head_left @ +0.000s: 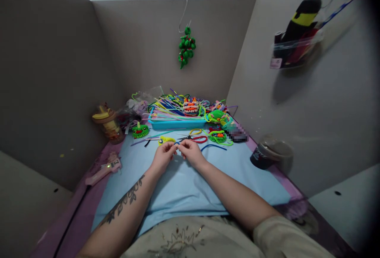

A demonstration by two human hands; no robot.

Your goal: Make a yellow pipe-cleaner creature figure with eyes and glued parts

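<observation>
My left hand (165, 155) and my right hand (190, 151) meet over the blue cloth (178, 194), fingertips pinched together. Between them a short bend of dark blue pipe cleaner (177, 143) shows. Another blue length (214, 146) curves out beside my right hand; whether it joins the held piece, I cannot tell. Just beyond my fingers lie red-handled scissors (199, 139) and a yellow fuzzy piece (166, 140). A green fuzzy figure (218, 135) with red and orange parts sits to the right, and a green fuzzy head (140, 131) to the left.
A turquoise tray (178, 125) heaped with pipe cleaners stands at the back. On the left are a pink glue gun (105, 171) and a lidded cup (108, 125). A dark tub (264, 155) stands right. Grey partition walls (142, 44) enclose the table; a green ornament (187, 48) hangs there.
</observation>
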